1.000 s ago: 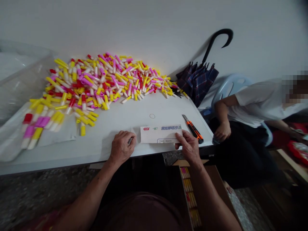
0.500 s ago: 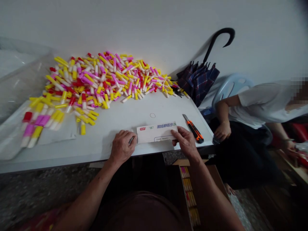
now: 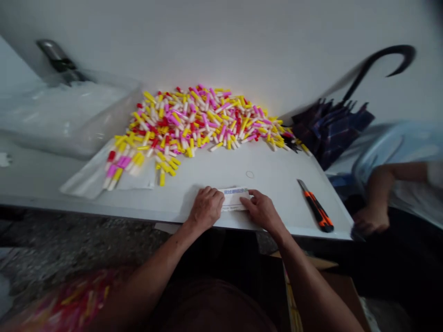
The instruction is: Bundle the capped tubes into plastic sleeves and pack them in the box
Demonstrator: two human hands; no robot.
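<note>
A white printed packet (image 3: 234, 199), flat and rectangular with blue lettering, is held level just over the table's front edge. My left hand (image 3: 207, 206) closes over its left end, covering part of the print. At the other end, my right hand (image 3: 261, 210) pinches it between thumb and fingers. Beyond the hands lies a big heap of small tubes (image 3: 204, 120), white with yellow, pink or red caps. Several more tubes (image 3: 121, 166) rest on a clear plastic bag to the left. An orange and black utility knife (image 3: 316, 207) lies to the right of my right hand.
The white table (image 3: 207, 170) stands against a wall. A large clear bag (image 3: 69, 115) sits at the left, and a folded umbrella (image 3: 332, 129) leans at the right corner. Another person's hand (image 3: 372, 219) is near the right edge. A cardboard box (image 3: 342, 295) stands below.
The view has swung left, so the table's things appear further right. My left hand has moved onto the packet's left end, which it was beside before. The right hand keeps its pinch.
</note>
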